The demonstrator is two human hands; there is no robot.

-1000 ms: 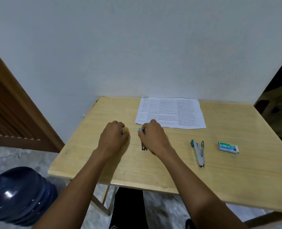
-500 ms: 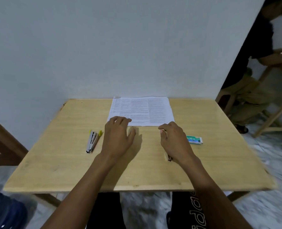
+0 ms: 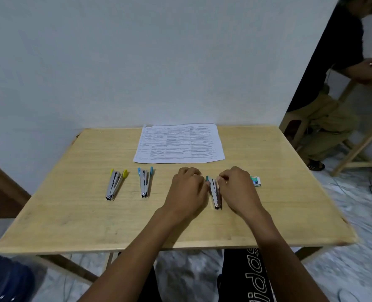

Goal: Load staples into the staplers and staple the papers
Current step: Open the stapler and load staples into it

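Far left on the wooden counter (image 3: 71,214) lies the yellow stapler (image 3: 115,184), sprung open in a narrow V with its hinge toward the near edge. Just beside it on the right is the blue stapler (image 3: 145,182), open the same way and apart from the first. Behind them, against the wall, the papers (image 3: 179,142) lie flat in a stack. Next comes the left hand (image 3: 188,188), knuckles up, fingers curled against the left side of the green stapler (image 3: 215,190); its fingertips are hidden, so I cannot tell whether that grip is closed on anything. The green stapler lies on the counter between both hands. The right hand (image 3: 237,188) pinches its far end, grip closed on it. Just right of that hand sits a small staple box (image 3: 255,180). Further right, off the counter, another person (image 3: 333,83) leans on a second table
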